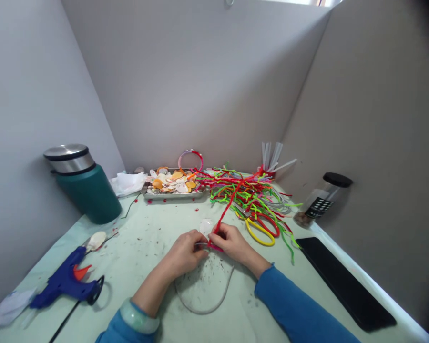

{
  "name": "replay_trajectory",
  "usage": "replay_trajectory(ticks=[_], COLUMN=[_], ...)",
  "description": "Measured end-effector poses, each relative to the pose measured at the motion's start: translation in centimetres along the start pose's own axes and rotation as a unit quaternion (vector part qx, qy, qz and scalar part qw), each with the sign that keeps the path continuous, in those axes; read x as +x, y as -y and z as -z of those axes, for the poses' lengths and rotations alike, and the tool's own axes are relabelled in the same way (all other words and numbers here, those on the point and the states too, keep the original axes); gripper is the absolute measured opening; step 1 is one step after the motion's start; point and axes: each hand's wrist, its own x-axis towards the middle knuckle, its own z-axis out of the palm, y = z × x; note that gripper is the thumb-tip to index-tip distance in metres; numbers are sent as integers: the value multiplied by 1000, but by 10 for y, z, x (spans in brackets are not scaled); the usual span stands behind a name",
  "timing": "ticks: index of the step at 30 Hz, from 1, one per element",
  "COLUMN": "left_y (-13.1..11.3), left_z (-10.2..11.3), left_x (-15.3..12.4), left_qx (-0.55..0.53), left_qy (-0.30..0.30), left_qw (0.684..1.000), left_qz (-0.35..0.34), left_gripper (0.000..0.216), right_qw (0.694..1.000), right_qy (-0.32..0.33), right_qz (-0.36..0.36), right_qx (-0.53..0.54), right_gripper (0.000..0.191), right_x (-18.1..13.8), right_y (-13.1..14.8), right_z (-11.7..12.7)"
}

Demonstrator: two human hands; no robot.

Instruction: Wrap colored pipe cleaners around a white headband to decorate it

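One camera, worn on the person's head, gives the only view. It looks forward and down across the tabletop [153,221] from above its near side — close enough that the left hand [188,252] and right hand [236,245] show just below the middle of the frame, with the blue sleeves [300,305] entering from the bottom. The view is wide: it reaches to the tabletop's far edge, while the left and right edges spread apart toward the viewer. Beyond the far edge, the back panel [186,85] faces the camera — the left panel [32,85] and right panel [379,105] flank it.
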Motion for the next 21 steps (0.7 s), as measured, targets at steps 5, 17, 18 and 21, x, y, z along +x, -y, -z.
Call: replay_trajectory(ticks=[5,17,18,21], left_y=[-3,1,1,0], left_z=[1,-2,-1,0], left_x=[1,3,3,2], left_qx=[-8,-6,-6,2], left_qy=[-1,-24,-22,-13], left_qw=[1000,1000,1000,1000], left_qz=[-9,-8,-9,-19], left_gripper=[16,16,16,18], right_qw=[1000,1000,1000,1000], right_qy=[1,11,10,12], right_qz=[18,3,4,4], right_qx=[-24,7,14,29], right_gripper=[15,18,18,19], right_x=[-1,-2,-2,-2], right_y=[-1,2,2,1], right_z=[0,1,2,2])
